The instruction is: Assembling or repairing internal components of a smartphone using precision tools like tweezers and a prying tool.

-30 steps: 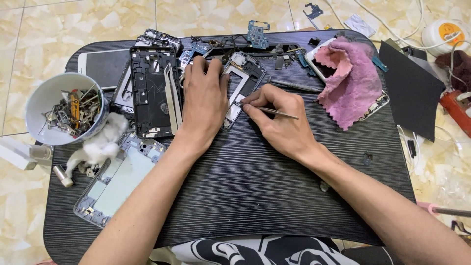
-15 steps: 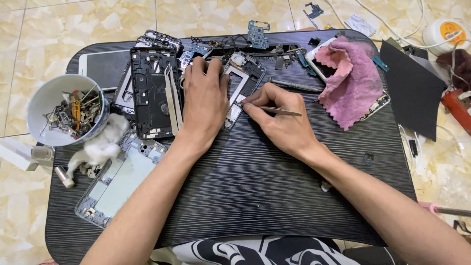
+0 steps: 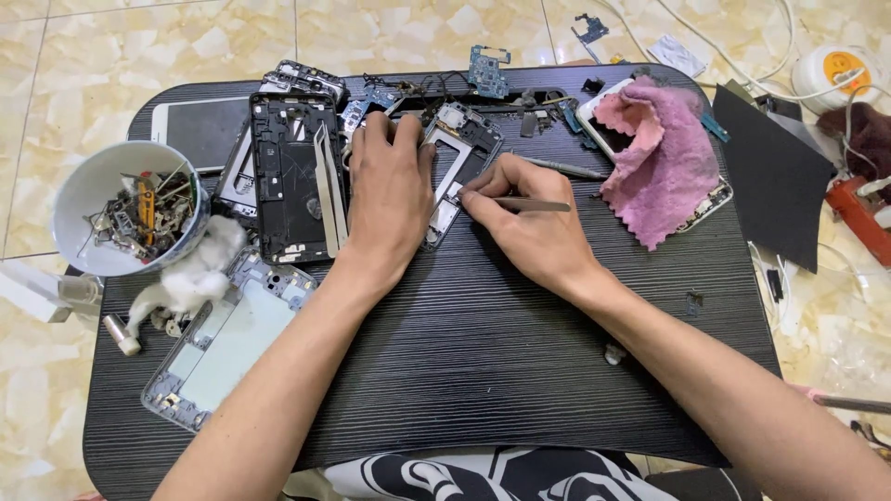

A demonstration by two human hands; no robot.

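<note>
My left hand (image 3: 390, 190) lies flat, fingers together, pressing down on a silver phone middle frame (image 3: 459, 158) on the black table (image 3: 483, 362). My right hand (image 3: 524, 218) pinches thin metal tweezers (image 3: 529, 204); their tip touches the frame's inner edge near my left thumb. To the left of my left hand stands a stack of black phone frames (image 3: 288, 176). Part of the silver frame is hidden under my left palm.
A white bowl (image 3: 79, 199) of small metal parts sits at far left, with cotton (image 3: 195, 274) and a pale phone frame (image 3: 223, 343) below it. A pink cloth (image 3: 654, 158) covers a phone at right. Circuit boards (image 3: 487, 70) lie at the back. Cables and a black sheet (image 3: 775, 176) are on the floor.
My right hand has shifted slightly with the tweezers along the frame's edge. My left hand stays pressed on the frame.
</note>
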